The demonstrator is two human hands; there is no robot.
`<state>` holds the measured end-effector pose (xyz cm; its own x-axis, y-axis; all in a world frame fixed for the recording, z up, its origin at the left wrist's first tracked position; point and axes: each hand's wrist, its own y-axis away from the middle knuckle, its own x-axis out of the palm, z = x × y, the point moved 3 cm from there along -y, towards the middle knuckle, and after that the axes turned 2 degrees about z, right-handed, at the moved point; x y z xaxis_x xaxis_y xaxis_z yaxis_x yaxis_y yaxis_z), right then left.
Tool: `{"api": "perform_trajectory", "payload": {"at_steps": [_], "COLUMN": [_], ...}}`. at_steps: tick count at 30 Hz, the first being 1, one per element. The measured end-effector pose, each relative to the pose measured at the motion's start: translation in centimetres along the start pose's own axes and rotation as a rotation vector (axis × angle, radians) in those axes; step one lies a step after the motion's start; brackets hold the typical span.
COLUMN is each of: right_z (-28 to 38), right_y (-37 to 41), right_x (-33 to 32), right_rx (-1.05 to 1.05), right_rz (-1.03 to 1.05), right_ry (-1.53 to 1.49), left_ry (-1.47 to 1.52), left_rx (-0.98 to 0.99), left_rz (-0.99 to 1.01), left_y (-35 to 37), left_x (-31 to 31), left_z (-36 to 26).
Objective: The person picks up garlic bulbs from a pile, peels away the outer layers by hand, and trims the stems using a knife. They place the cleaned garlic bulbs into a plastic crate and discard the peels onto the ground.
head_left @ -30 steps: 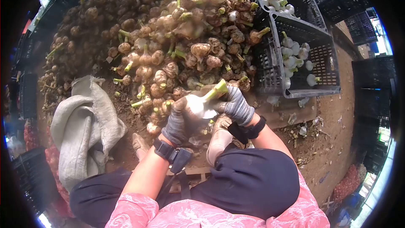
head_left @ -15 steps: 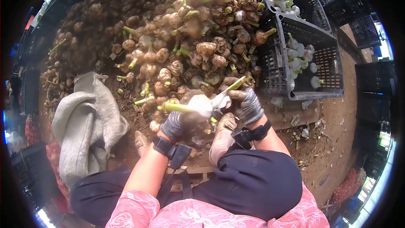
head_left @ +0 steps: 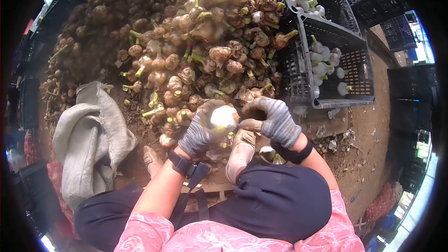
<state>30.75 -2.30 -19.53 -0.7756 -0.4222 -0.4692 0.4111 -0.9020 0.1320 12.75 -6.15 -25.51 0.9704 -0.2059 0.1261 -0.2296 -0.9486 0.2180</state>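
A white, peeled garlic bulb (head_left: 225,118) sits in my gloved left hand (head_left: 199,129), whose fingers wrap round its left side. Just right of the bulb is my gloved right hand (head_left: 275,120), its thumb and forefinger curved apart with a gap between them. The thumb tip is close to the bulb; whether it touches I cannot tell. Beyond both hands lies a big heap of brown, soil-covered garlic bulbs (head_left: 186,74) with cut green stems.
Black crates (head_left: 305,60) at the upper right hold white bulbs (head_left: 322,67). An empty-looking pale sack (head_left: 93,135) lies at the left. My shoes (head_left: 241,151) are below the hands, with peel scraps on the ground at the right. More dark crates (head_left: 413,112) stand at the far right.
The loose peel and green stem between my hands have gone from there. My left hand has turned the bulb, and my right hand has opened. A pale scrap now shows below my right hand.
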Motion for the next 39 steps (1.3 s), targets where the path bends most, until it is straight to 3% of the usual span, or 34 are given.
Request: {"api": "perform_trajectory", "payload": {"at_steps": [5, 8, 11, 13, 15, 17, 19, 21, 25, 26, 27, 29, 30, 31, 33, 34, 36, 38, 39], "right_z": [0.6, 0.2, 0.1, 0.4, -0.5, -0.4, -0.2, -0.1, 0.2, 0.4, 0.7, 1.4, 1.7, 1.9, 0.3, -0.5, -0.5, -0.9, -0.9], "right_y": [-1.6, -1.0, -0.6, -0.5, -0.2, 0.0, 0.2, 0.3, 0.3, 0.2, 0.1, 0.1, 0.0, 0.0, -0.1, -0.1, -0.3, -0.2, -0.2], "right_x": [0.9, 0.9, 0.9, 1.1, 1.3, 1.4, 1.4, 1.6, 1.5, 1.4, 1.4, 1.2, 1.1, 1.1, 0.9, 1.0, 0.9, 1.4, 1.4], "right_rx": [0.003, 0.068, 0.148, 0.014, 0.2, 0.238, 0.273, 0.235, 0.165, 0.085, 0.008, -0.079, -0.122, -0.164, 0.005, -0.014, -0.034, 0.305, 0.307], "right_rz": [0.19, 0.165, 0.145, 0.103, 0.219, 0.234, 0.252, 0.201, 0.115, 0.091, 0.064, 0.039, 0.031, 0.023, -0.09, -0.118, -0.147, -0.004, -0.009], "right_ry": [0.023, -0.289, -0.399, -0.029, -0.411, -0.507, -0.599, -0.649, -0.458, -0.292, -0.126, -0.124, -0.086, -0.049, -0.236, -0.165, -0.099, -0.822, -0.824], "left_ry": [0.204, 0.133, 0.141, 0.027, 0.136, 0.067, 0.337, 0.363, 0.305, 0.545, 0.543, -0.512, -0.885, -0.886, -0.636, -0.032, 0.043, 0.285, 0.284], "left_rx": [-0.137, -0.172, -0.2, -0.11, -0.13, -0.145, -0.113, -0.14, -0.102, -0.197, -0.201, 0.291, 0.59, 0.589, 0.51, -0.013, -0.045, -0.043, -0.046], "left_rz": [0.052, 0.091, 0.063, 0.107, 0.155, 0.16, 0.186, 0.144, 0.147, 0.054, 0.058, 0.13, 0.171, 0.172, 0.241, 0.202, 0.18, 0.209, 0.213], "left_y": [0.3, 0.6, 0.3, 0.1, 0.3, 0.3, 0.4, 0.6, 0.5, 0.6, 0.6, 0.5, 0.5, 0.4, 0.2, 0.2, 0.4, 0.6, 0.6], "left_x": [-0.3, -0.1, 0.1, 0.2, 0.4, 0.2, 0.0, -0.1, -0.1, 0.2, 0.2, 0.6, 0.7, 0.5, 0.4, 0.0, 0.3, 0.4, 0.4], "left_z": [-1.7, -2.7, -2.8, -3.3, -3.9, -3.9, -2.9, -2.7, -3.0, -1.7, -1.0, -2.1, -1.4, -1.0, -1.6, -0.1, -1.1, -1.2, -0.9]}}
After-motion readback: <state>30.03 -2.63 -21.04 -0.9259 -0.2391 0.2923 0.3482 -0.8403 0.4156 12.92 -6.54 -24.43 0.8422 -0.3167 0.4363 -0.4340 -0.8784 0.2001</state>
